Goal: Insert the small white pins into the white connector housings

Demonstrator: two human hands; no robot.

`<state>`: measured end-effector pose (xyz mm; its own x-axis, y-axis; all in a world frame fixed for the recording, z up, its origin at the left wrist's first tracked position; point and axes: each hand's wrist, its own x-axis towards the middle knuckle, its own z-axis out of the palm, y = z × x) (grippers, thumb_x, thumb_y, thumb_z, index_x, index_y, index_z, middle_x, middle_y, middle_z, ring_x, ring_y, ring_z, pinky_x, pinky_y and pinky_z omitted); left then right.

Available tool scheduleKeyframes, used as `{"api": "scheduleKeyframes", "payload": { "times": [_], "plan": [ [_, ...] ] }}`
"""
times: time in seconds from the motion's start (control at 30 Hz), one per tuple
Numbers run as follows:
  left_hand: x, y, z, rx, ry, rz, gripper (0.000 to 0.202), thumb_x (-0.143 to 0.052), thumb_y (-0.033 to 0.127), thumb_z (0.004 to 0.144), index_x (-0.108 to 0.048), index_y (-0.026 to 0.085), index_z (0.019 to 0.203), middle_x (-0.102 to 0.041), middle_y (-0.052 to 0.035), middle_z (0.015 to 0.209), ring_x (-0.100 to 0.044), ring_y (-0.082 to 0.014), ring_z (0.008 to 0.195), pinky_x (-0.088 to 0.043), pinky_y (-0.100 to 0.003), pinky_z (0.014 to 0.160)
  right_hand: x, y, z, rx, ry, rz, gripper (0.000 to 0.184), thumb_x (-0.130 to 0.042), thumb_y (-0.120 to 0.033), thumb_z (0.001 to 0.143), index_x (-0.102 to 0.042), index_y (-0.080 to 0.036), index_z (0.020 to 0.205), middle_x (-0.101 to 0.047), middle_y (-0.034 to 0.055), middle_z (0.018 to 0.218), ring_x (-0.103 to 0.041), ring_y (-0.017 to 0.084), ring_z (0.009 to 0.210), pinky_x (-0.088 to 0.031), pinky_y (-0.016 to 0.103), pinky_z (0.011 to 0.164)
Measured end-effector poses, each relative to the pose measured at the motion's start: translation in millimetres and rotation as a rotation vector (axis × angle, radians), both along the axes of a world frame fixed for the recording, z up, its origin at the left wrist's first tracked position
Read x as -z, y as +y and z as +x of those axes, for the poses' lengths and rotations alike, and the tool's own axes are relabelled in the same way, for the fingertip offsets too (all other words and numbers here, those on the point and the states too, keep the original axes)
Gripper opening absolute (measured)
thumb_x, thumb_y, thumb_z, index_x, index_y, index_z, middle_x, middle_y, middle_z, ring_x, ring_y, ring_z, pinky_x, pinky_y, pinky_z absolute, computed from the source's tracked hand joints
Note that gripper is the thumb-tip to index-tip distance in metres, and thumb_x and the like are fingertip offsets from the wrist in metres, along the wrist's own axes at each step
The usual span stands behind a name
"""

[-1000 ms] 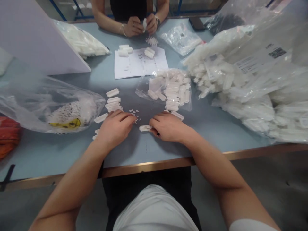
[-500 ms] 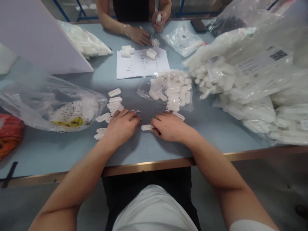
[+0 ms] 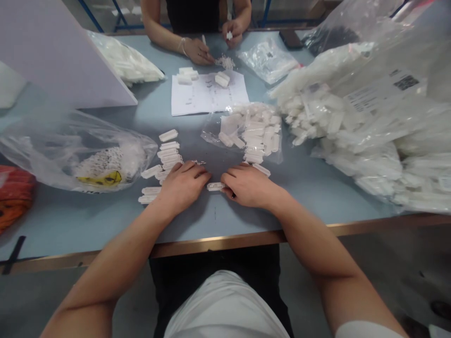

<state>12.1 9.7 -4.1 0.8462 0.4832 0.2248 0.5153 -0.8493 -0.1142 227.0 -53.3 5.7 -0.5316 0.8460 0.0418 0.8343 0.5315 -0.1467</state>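
My right hand (image 3: pixel 248 185) rests on the blue-grey table (image 3: pixel 88 220) with its fingers curled round one end of a small white plastic connector (image 3: pixel 214 186), holding it flat. My left hand (image 3: pixel 183 184) lies just left of the connector, fingers bunched, fingertips at a scatter of tiny white pins (image 3: pixel 198 163); whether it pinches one is hidden. Several finished white connectors (image 3: pixel 165 155) lie in a loose row to the left of that hand.
An open clear bag of white connectors (image 3: pixel 252 131) lies ahead. Large bags of white parts (image 3: pixel 369 117) fill the right side; a clear bag (image 3: pixel 77 155) lies left. A paper sheet (image 3: pixel 207 91) sits farther back. Another person's hands (image 3: pixel 211 42) work across the table.
My left hand drew back from the pins toward the connector, fingers more bunched. My right hand kept still. The person opposite moved both hands apart over their own pile.
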Motion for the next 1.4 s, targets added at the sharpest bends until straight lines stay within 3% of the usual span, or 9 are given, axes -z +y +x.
{"api": "scheduleKeyframes", "payload": {
  "times": [0.2,0.33,0.47,0.8,1.13,1.4],
  "plan": [
    [-1.6,1,2,-0.026,0.013,-0.029,0.014,-0.054,0.019,0.089,-0.066,0.017,0.083,-0.066,-0.0075,0.083,-0.057,-0.0261,0.090,-0.046,-0.040,0.076,-1.7,0,-1,0.007,-0.005,-0.012,0.015,-0.045,-0.025,0.092,-0.057,-0.016,0.087,-0.066,0.0067,0.084,-0.057,0.020,0.078,-0.032,0.034,0.073],
    [-4.1,1,1,-0.026,-0.166,-0.197,0.018,-0.051,0.023,0.092,-0.068,0.018,0.091,-0.068,-0.0059,0.084,-0.058,-0.0213,0.086,-0.048,-0.036,0.081,-2.3,-1,-1,0.009,0.008,-0.029,0.015,-0.046,-0.025,0.092,-0.058,-0.016,0.088,-0.066,0.0072,0.085,-0.057,0.021,0.079,-0.032,0.034,0.074],
    [-6.7,-2,-2,0.054,-0.261,-0.325,0.019,-0.052,0.026,0.093,-0.071,0.022,0.094,-0.070,-0.0025,0.087,-0.059,-0.0170,0.086,-0.048,-0.029,0.079,-1.8,0,0,0.007,0.030,-0.037,0.016,-0.047,-0.026,0.093,-0.059,-0.016,0.089,-0.066,0.0072,0.085,-0.056,0.020,0.078,-0.031,0.034,0.073],
    [-4.8,-9,1,0.102,-0.210,-0.191,0.021,-0.052,0.023,0.093,-0.073,0.021,0.091,-0.070,-0.0039,0.085,-0.057,-0.0179,0.083,-0.048,-0.032,0.080,0.7,-1,1,0.007,0.051,-0.023,0.015,-0.046,-0.025,0.093,-0.058,-0.016,0.089,-0.066,0.0076,0.086,-0.056,0.020,0.078,-0.031,0.034,0.073],
    [-19.8,-23,6,0.132,-0.058,0.030,0.022,-0.049,0.018,0.093,-0.071,0.020,0.094,-0.070,-0.0055,0.083,-0.057,-0.0216,0.083,-0.044,-0.037,0.072,-2.0,0,0,0.006,0.037,-0.026,0.015,-0.046,-0.025,0.092,-0.058,-0.016,0.088,-0.065,0.0073,0.085,-0.056,0.020,0.078,-0.031,0.034,0.073],
    [-13.2,-13,-4,0.088,-0.092,-0.037,0.018,-0.056,0.021,0.091,-0.070,0.021,0.102,-0.073,-0.0019,0.090,-0.058,-0.0198,0.084,-0.045,-0.034,0.076,-2.4,0,-1,0.008,0.042,-0.052,0.016,-0.047,-0.025,0.093,-0.059,-0.015,0.090,-0.066,0.0087,0.086,-0.056,0.020,0.079,-0.031,0.034,0.074]
  ]
}}
